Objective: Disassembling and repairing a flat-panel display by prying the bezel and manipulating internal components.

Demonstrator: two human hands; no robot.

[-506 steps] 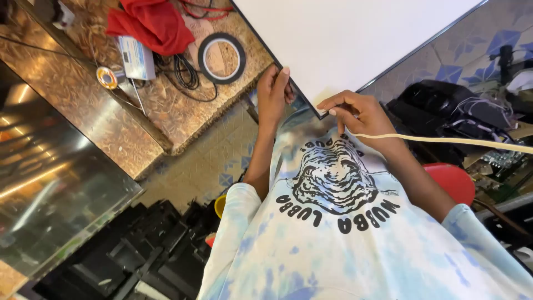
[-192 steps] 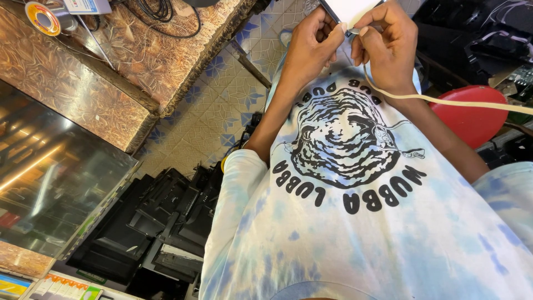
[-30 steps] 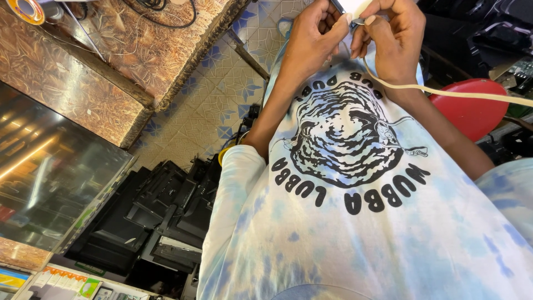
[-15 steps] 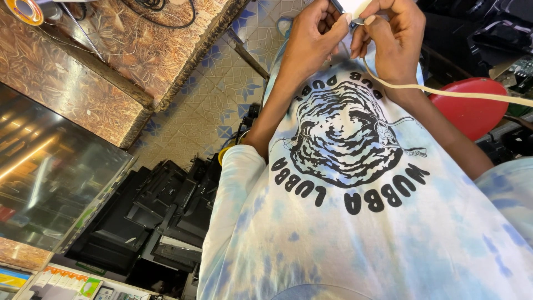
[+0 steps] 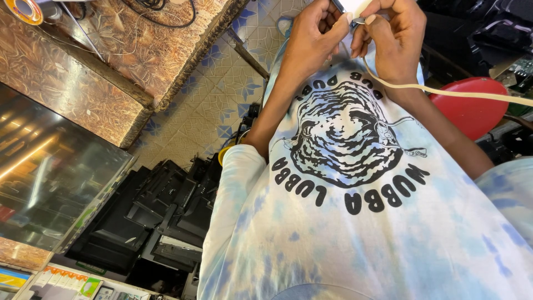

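Cream cable point(image 5: 444, 91) trails from pinched right-hand fingers point(image 5: 371, 19); left hand point(image 5: 313, 39) grips a white panel point(image 5: 355, 5) above black casings point(image 5: 161, 216).

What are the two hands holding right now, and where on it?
Both the left hand and right hand pinch the lower corner of a white panel, mostly out of frame. A cream cable runs from the right hand.

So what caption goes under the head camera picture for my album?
Two hands, left hand and right hand, pinch a white panel's corner above a tie-dye shirt.
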